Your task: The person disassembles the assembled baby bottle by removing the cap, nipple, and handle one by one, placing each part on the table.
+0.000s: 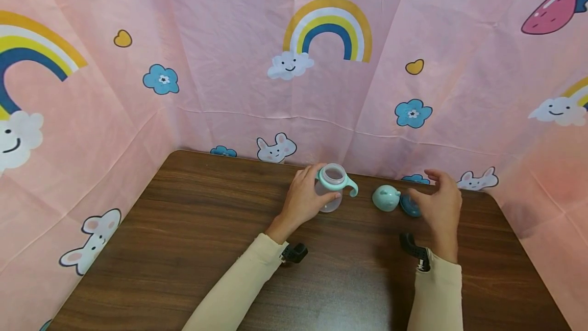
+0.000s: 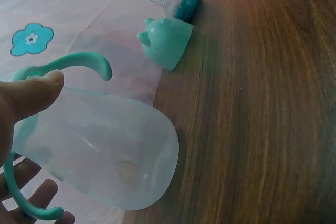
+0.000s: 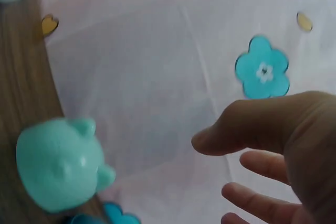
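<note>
My left hand [image 1: 300,195] grips a translucent baby bottle [image 1: 331,203] near its top, thumb at the front. The bottle's mouth is uncovered, and a mint collar with two curved handles [image 2: 84,60] goes round its neck. To its right a mint animal-shaped cap [image 1: 385,198] with small ears sits on the table. Beside the cap lies a dark teal ring [image 1: 410,208], and the left wrist view shows a clear nipple [image 2: 167,7] sticking out of it. Over the ring's right side hovers my right hand [image 1: 441,206], fingers spread and loosely bent, holding nothing.
The brown wooden table [image 1: 193,249] ends just behind the bottle and cap. A pink patterned cloth [image 1: 248,65] hangs along its back and both sides. Each wrist carries a black mount, such as the right mount [image 1: 415,252].
</note>
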